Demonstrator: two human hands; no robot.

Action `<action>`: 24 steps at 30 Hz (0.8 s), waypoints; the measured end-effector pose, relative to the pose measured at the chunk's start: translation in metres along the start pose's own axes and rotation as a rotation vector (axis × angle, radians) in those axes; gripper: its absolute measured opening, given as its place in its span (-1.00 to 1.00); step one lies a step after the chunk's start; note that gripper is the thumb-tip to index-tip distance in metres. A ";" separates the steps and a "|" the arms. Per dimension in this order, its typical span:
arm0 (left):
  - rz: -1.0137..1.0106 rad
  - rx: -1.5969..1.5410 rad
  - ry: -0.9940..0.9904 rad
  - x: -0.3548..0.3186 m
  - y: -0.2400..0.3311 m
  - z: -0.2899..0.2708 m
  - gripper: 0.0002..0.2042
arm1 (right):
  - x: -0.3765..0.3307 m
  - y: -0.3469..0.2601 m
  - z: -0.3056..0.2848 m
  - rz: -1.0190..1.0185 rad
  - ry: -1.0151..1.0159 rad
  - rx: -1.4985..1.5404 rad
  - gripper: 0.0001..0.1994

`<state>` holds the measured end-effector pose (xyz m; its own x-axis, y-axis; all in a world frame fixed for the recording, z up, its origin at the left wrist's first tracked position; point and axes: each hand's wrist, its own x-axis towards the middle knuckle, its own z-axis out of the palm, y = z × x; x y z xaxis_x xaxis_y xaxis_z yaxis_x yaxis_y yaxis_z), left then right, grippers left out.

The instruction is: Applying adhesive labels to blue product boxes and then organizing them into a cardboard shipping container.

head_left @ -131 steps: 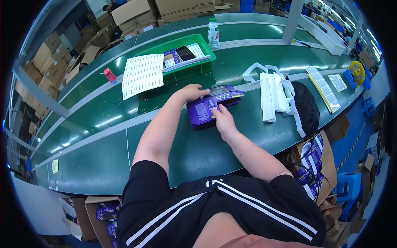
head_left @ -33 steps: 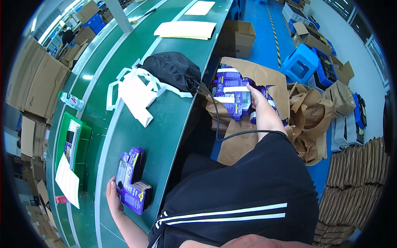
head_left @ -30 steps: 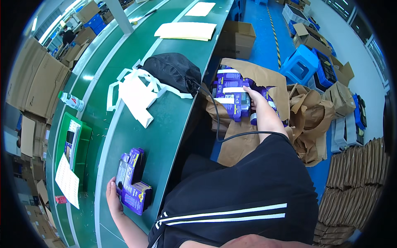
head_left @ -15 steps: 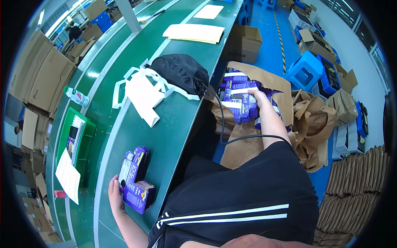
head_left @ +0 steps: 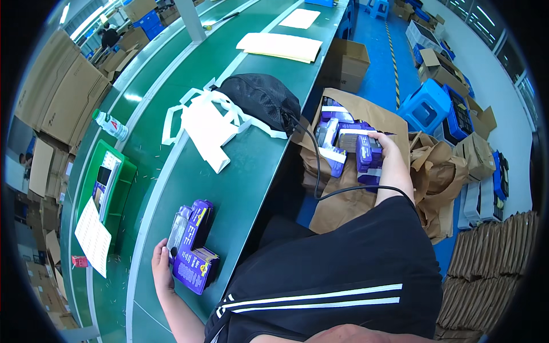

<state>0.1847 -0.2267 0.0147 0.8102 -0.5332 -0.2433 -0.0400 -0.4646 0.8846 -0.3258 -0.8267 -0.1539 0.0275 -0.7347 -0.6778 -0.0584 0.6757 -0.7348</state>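
My left hand point(head_left: 162, 264) rests on the green table, touching a small stack of purple boxes point(head_left: 193, 247) and a clear-fronted package point(head_left: 178, 230) lying beside them. Out to the side of the table, my right hand point(head_left: 389, 153) is shut on a purple box point(head_left: 368, 154), held above a brown paper-lined carton point(head_left: 366, 117) that contains several more purple boxes point(head_left: 334, 134). My forearm runs back over my black shorts.
A black mesh bag point(head_left: 260, 100) with a cord and white cardboard inserts point(head_left: 203, 126) lie on the green conveyor table point(head_left: 246, 171). A green tray point(head_left: 106, 183), a paper sheet point(head_left: 92, 235) and a bottle point(head_left: 110, 125) sit farther left. Blue crates point(head_left: 437, 108) and crumpled brown paper point(head_left: 443, 177) crowd the floor.
The view swung from the table to the carton at my right. My right hand has lifted a purple box out of it and brought it nearer. The left hand stays on the stack.
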 end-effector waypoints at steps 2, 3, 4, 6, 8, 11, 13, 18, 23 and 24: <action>-0.015 -0.031 -0.005 0.005 -0.007 -0.003 -0.60 | -0.014 -0.025 0.011 0.034 0.100 -0.107 -0.58; -0.024 -0.042 -0.009 0.008 -0.011 -0.005 -0.61 | -0.021 -0.032 0.017 0.057 0.150 -0.158 -0.58; -0.034 -0.052 -0.014 0.009 -0.013 -0.007 -0.61 | -0.027 -0.034 0.018 0.081 0.200 -0.210 -0.57; -0.029 -0.052 -0.007 0.004 -0.008 -0.008 -0.61 | -0.038 -0.035 0.017 0.054 0.182 -0.145 -0.57; -0.026 -0.055 -0.006 0.001 -0.003 -0.002 -0.61 | -0.046 -0.029 0.007 0.006 0.158 -0.019 -0.57; -0.019 -0.073 -0.038 0.006 -0.006 0.000 -0.61 | -0.029 -0.002 -0.052 -0.130 -0.134 0.270 -0.61; -0.017 -0.107 -0.036 0.005 -0.014 -0.004 -0.61 | -0.037 0.009 -0.067 -0.102 -0.169 0.237 -0.63; -0.010 -0.125 -0.085 0.013 -0.013 -0.005 -0.61 | -0.057 0.052 -0.096 0.156 -0.225 0.006 -0.67; -0.020 -0.161 -0.067 0.007 -0.027 -0.013 -0.62 | -0.200 0.046 0.052 0.364 -0.221 -0.375 -0.61; -0.014 -0.173 -0.064 0.007 -0.029 -0.013 -0.62 | -0.226 0.050 0.067 0.402 -0.156 -0.455 -0.59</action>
<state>0.1997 -0.2078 -0.0072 0.7710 -0.5737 -0.2764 0.0771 -0.3466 0.9348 -0.2678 -0.6229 -0.0389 0.0581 -0.3879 -0.9199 -0.5125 0.7792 -0.3609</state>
